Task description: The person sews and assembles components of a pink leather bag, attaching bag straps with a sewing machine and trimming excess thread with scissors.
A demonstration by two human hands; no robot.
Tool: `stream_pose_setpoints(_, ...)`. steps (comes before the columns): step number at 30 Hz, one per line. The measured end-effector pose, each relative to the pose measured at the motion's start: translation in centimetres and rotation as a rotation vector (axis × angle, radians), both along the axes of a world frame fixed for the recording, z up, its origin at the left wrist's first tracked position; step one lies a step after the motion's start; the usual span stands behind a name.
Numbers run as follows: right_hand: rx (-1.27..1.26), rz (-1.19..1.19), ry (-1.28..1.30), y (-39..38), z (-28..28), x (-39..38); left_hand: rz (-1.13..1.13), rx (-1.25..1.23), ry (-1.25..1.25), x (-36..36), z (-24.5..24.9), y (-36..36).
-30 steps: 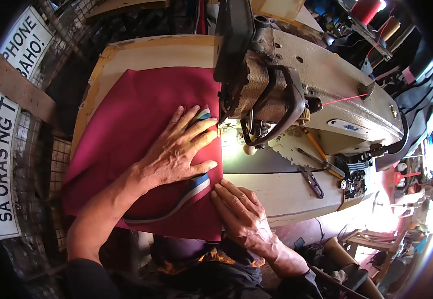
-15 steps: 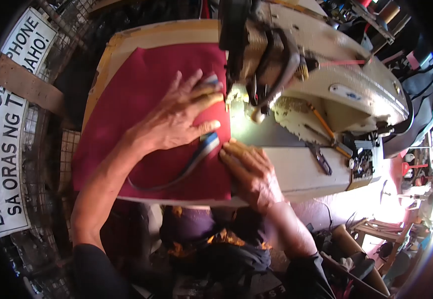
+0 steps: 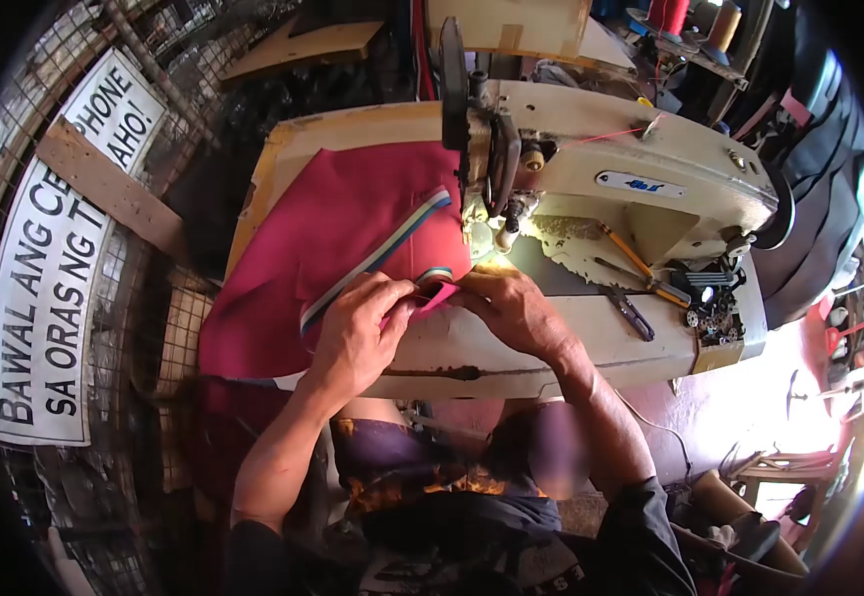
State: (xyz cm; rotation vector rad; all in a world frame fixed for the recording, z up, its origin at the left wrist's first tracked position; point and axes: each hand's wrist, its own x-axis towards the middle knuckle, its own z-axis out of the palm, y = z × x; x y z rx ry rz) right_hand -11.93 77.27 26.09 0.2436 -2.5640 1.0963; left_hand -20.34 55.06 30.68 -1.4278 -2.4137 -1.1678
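Observation:
A maroon fabric piece (image 3: 303,223) lies on the sewing machine's bed, its near edge lifted and folded up. A striped ribbon (image 3: 382,246) in blue, white and green runs slantwise across it, and a short part of it shows again by the lifted edge. My left hand (image 3: 360,323) is closed, pinching the lifted edge between thumb and fingers. On the other side of that fold, my right hand (image 3: 516,308) pinches the fabric too, just below the lit needle area of the sewing machine (image 3: 640,164). The fingers partly hide the fold.
Right of the needle lie an orange-handled tool (image 3: 633,250) and a dark cutter-like tool (image 3: 632,316). Bobbins and small metal parts (image 3: 718,316) sit at the bed's right end. A lettered sign (image 3: 44,328) hangs on wire mesh at left. Thread spools (image 3: 722,27) stand at upper right.
Both hands came nearer to my body. The left hand, earlier spread flat on the fabric, now pinches its edge. The near fabric edge is lifted and folded, and the ribbon lies more exposed.

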Motion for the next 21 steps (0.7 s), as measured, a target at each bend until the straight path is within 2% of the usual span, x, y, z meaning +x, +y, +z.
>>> stream_pose_setpoints(4, -0.097, -0.089, -0.002, -0.9, 0.2, -0.3, 0.067, 0.015, -0.142, -0.5, 0.5, 0.3)
stream_pose_setpoints(7, -0.242, -0.116, -0.023, -1.3, 0.0, -0.4, 0.026, 0.079, -0.101, -0.3, 0.6, 0.4)
stream_pose_setpoints(13, -0.307, -0.156, 0.009, -1.7, -1.0, -0.8, -0.004, 0.104, -0.096, -1.1, 0.2, 0.9)
stream_pose_setpoints(16, -0.287, -0.162, -0.026, -1.6, -1.2, -1.0, 0.019, 0.046, -0.163, -2.0, 0.4, 1.2)
stream_pose_setpoints(19, -0.179, -0.178, -0.175, -1.4, -0.3, -0.5, 0.026, 0.056, -0.224, -2.5, 0.2, 1.3)
stream_pose_setpoints(21, -0.142, -0.195, -0.015, -1.9, 0.7, 0.2, -0.022, 0.081, -0.178, -2.4, 0.2, 1.2)
